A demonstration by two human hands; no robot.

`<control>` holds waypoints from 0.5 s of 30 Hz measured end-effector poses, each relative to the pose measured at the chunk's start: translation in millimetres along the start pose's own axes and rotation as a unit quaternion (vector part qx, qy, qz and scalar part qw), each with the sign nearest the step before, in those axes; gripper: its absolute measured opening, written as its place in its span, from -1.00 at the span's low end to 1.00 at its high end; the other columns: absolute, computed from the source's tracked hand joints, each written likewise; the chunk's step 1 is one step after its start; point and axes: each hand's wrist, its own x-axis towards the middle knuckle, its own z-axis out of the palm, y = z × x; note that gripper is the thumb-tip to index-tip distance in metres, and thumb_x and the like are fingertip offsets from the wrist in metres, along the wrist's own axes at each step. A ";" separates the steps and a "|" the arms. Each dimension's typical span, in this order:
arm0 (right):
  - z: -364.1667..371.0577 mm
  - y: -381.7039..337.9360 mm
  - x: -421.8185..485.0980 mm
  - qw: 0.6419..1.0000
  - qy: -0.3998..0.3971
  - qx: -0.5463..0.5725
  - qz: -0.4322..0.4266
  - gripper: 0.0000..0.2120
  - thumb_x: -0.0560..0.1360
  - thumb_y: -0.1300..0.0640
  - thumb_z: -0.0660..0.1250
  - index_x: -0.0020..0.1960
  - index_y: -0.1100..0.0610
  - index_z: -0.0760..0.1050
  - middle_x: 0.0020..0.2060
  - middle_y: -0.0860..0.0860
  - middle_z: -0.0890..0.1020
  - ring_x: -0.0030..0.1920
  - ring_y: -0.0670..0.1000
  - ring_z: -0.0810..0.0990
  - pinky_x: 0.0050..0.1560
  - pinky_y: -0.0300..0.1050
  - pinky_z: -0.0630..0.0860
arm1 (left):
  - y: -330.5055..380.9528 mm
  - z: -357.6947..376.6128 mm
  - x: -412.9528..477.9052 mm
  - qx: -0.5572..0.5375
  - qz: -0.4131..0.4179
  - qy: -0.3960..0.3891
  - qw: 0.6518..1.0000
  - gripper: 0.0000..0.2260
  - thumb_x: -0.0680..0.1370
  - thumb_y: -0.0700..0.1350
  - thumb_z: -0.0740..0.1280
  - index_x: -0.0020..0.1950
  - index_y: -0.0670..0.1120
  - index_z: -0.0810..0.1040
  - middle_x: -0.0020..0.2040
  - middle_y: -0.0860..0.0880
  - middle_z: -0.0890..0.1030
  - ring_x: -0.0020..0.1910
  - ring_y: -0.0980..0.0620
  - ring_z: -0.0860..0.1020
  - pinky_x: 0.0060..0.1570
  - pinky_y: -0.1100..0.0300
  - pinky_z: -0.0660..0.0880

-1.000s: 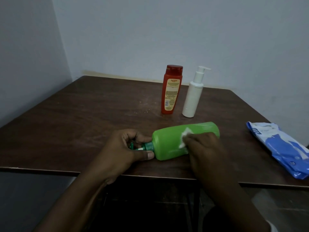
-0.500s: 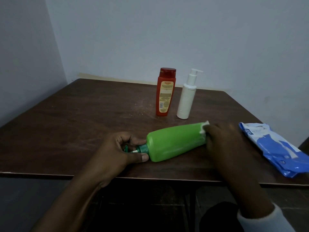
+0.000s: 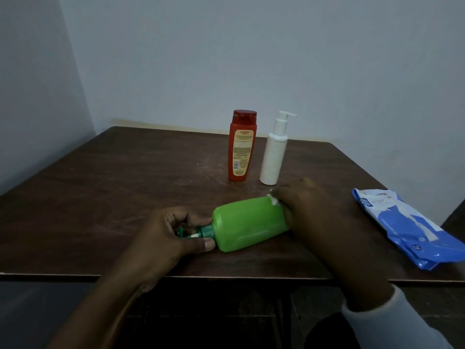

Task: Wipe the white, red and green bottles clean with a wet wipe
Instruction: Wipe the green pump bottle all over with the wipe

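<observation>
Nearest to me, the person's two forearms reached in over the front edge of the dark brown wooden table [image 3: 100, 197], the right one in a pale grey sleeve [image 3: 377, 321].

Just past that edge the left hand [image 3: 173, 238] pinched the dark green pump neck of a green plastic pump bottle [image 3: 249, 222], thumb on the near side and curled fingers on the far side, with the small pump head poking out between them. The bottle lay on its side on the table, close to the front edge, its pump end pointing left and its broad base pointing right and a little away.

The right hand [image 3: 309, 210] was over that base end, back of the hand up and somewhat blurred. Its fingers were bent round a white wet wipe [image 3: 273, 200], holding it against the far upper corner of the bottle. Only a small scrap of the wipe showed at the fingertips.

Off to the right, near the table's right edge, lay a blue and white soft pack of wipes [image 3: 407, 227], flat and apart from the hands.

Further back, past the middle of the table, a red plastic bottle [image 3: 241, 147] with a yellow label stood upright. A white plastic pump bottle [image 3: 274, 152] stood just beside it on the right, not touching it.

Behind everything rose a plain pale wall [image 3: 251, 59].
</observation>
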 end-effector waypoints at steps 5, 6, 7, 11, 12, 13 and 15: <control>3.9 37.5 -17.5 0.991 0.067 -0.005 0.113 -0.72 0.34 0.33 0.36 -0.01 0.09 0.64 -0.15 0.06 0.68 -0.14 0.14 0.54 -0.17 -0.10 0.39 | -4.0 2.1 0.0 0.004 0.011 0.015 1.000 -0.72 0.29 -0.34 0.63 -0.18 0.01 0.74 -0.06 -0.10 0.75 -0.08 -0.08 0.71 0.02 0.05 0.62; 7.5 39.0 -26.7 0.989 0.090 0.013 0.113 -0.73 0.33 0.30 0.35 0.00 0.11 0.64 -0.15 0.08 0.68 -0.15 0.16 0.57 -0.15 -0.08 0.43 | -5.2 1.6 1.3 -0.007 0.007 0.017 1.000 -0.73 0.30 -0.34 0.63 -0.18 0.01 0.74 -0.08 -0.10 0.74 -0.12 -0.04 0.70 0.02 0.04 0.62; 11.7 38.5 -34.2 0.988 0.098 0.026 0.114 -0.71 0.35 0.25 0.31 0.04 0.13 0.64 -0.13 0.10 0.68 -0.13 0.16 0.58 -0.11 -0.06 0.46 | -6.7 0.7 2.8 -0.022 -0.001 0.017 1.000 -0.74 0.30 -0.33 0.63 -0.17 -0.01 0.74 -0.10 -0.11 0.73 -0.14 -0.02 0.69 0.02 0.02 0.62; 17.6 27.9 -50.5 0.984 0.109 0.066 0.124 -0.73 0.43 0.28 0.32 0.12 0.15 0.60 0.00 0.09 0.63 -0.02 0.12 0.55 -0.05 -0.02 0.50 | -8.3 0.1 8.0 -0.106 -0.034 0.001 0.994 -0.74 0.25 -0.26 0.59 -0.09 -0.18 0.73 -0.13 -0.22 0.71 -0.12 -0.12 0.71 0.01 0.01 0.68; 17.4 25.4 -53.2 0.985 0.108 0.074 0.116 -0.72 0.42 0.33 0.37 0.10 0.14 0.61 0.00 0.08 0.62 -0.02 0.10 0.55 -0.06 -0.04 0.49 | -8.1 2.4 9.6 -0.130 -0.044 0.003 0.991 -0.71 0.24 -0.26 0.57 -0.06 -0.24 0.71 -0.12 -0.24 0.72 -0.12 -0.14 0.72 -0.03 0.02 0.70; 16.6 20.7 -54.3 0.986 0.105 0.083 0.102 -0.71 0.39 0.36 0.39 0.08 0.14 0.61 -0.02 0.06 0.62 -0.04 0.08 0.55 -0.07 -0.06 0.49 | -7.4 3.5 9.9 -0.147 -0.053 0.004 0.988 -0.69 0.25 -0.27 0.55 -0.03 -0.28 0.68 -0.10 -0.26 0.72 -0.11 -0.15 0.73 -0.07 0.03 0.71; 14.4 8.6 -54.4 0.990 0.091 0.094 0.046 -0.70 0.37 0.36 0.42 0.06 0.13 0.62 -0.04 0.03 0.61 -0.05 0.06 0.56 -0.07 -0.11 0.48 | -6.0 4.3 9.3 -0.161 -0.065 -0.003 0.985 -0.67 0.26 -0.28 0.53 0.00 -0.32 0.66 -0.08 -0.26 0.73 -0.10 -0.14 0.74 -0.09 0.05 0.71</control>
